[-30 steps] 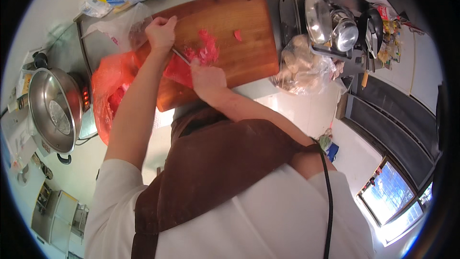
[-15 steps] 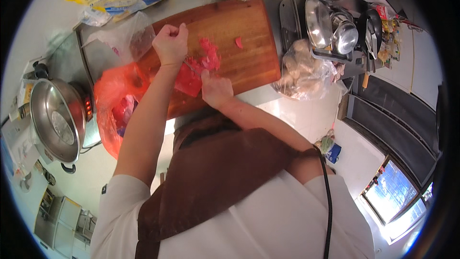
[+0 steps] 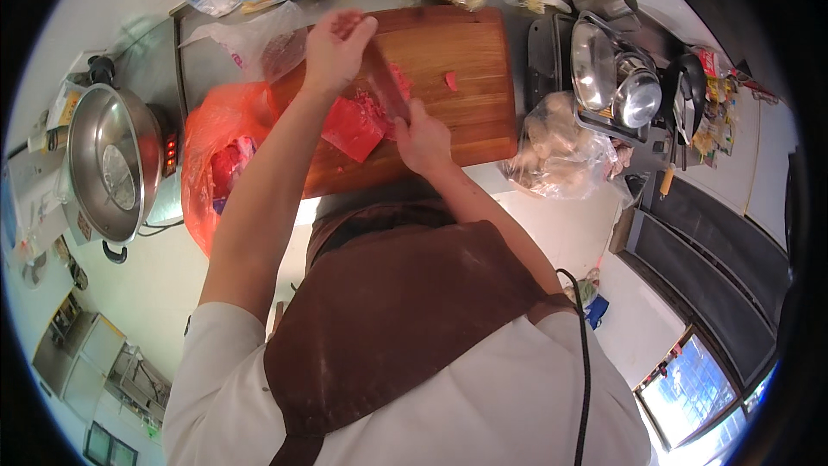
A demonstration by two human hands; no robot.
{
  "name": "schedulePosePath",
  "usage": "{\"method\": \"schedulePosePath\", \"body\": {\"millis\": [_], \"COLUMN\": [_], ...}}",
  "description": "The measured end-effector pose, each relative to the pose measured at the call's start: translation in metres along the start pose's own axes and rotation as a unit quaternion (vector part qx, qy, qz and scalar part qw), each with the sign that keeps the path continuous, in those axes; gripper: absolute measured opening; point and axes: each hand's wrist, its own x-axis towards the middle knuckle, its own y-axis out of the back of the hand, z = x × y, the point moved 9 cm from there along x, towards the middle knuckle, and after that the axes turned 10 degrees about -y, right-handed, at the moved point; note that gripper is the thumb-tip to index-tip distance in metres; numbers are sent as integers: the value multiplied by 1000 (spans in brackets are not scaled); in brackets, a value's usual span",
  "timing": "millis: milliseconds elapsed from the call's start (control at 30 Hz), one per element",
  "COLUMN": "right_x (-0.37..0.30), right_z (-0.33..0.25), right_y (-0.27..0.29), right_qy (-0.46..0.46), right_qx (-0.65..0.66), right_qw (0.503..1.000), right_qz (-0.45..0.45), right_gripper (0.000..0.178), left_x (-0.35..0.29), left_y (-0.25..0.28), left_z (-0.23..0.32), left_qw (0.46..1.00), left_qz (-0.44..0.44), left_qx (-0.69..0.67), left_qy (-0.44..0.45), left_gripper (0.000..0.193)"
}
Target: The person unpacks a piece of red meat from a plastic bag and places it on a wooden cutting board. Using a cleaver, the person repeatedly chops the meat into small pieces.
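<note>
Head view: knife (image 3: 388,91) in right fingers (image 3: 420,125)

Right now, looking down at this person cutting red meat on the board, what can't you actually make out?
Head view only:
- Knife: blade motion-blurred; its handle hidden inside the right hand.
- Red meat: partly covered by the left forearm and the blade.
- Left hand: fingertips blurred, so what they touch is unclear.
- Orange bag: contents only a dark red shape.
- Pan: inside too small and warped near the rim.
</note>
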Motion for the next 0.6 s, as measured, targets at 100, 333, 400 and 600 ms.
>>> {"method": "schedulePosePath", "body": {"millis": [100,333,400,600], "right_x": [-5,-8,-10,-12], "right_z": [6,-11,-19,-40], "right_y": [14,10,10,-25], "right_qy": [-27,46,59,96], "right_qx": [76,99,95,-14], "right_qw": [994,990,988,993], "right_qz": [80,89,107,64], "right_gripper": [30,28,27,27], "left_x": [-26,-147,-167,-180], "left_y": [31,74,85,79], "left_z": [26,29,19,3], "left_qw": [989,934,937,942], "left_qz": [25,-37,-15,-57], "left_qx": [139,340,342,327], "left_qy": [-35,-99,-69,-48], "left_gripper": [26,22,27,51]}}
